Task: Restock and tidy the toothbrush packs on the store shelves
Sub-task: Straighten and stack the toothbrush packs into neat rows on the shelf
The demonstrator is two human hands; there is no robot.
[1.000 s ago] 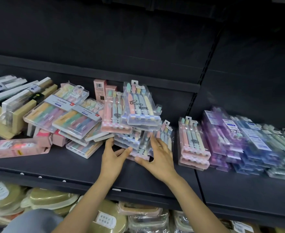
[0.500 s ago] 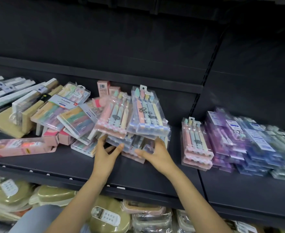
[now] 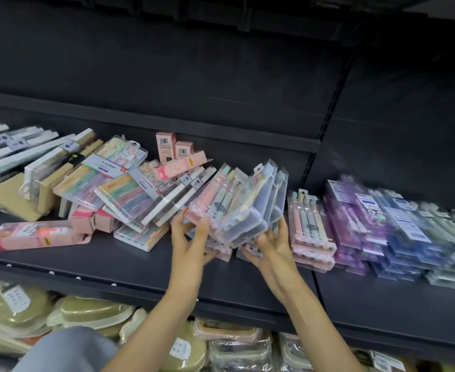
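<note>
Two bare hands hold a bunch of toothbrush packs [image 3: 237, 208] in the middle of the dark shelf [image 3: 129, 267]. The packs are clear plastic with soft pink, green and yellow brushes inside, and they tip up, with their tops leaning back toward 1 o'clock.

The left hand [image 3: 188, 245] grips the bunch on its left side — the thumb lies on the front of the pink pack and the fingers curl under. The right hand [image 3: 272, 251] holds the bottom right corner from below, fingers bent around the packs. A few more packs lie flat under the lifted bunch.

At 9 o'clock from the hands there is a messy heap of packs [image 3: 119, 194] lying every which way, with some small pink boxes [image 3: 172, 146] standing behind it. A long pink box [image 3: 35, 236] lies flat near the front edge, farther left.

At 3 o'clock, just beside the right hand, sits a neat pink stack [image 3: 310, 226]. Next come purple packs [image 3: 352, 218] and then blue packs [image 3: 408, 229], all in tidy rows.

Down at 6 o'clock, on the shelf below, there are green and tan wrapped dishes [image 3: 86, 312] — a bit blurry.
</note>
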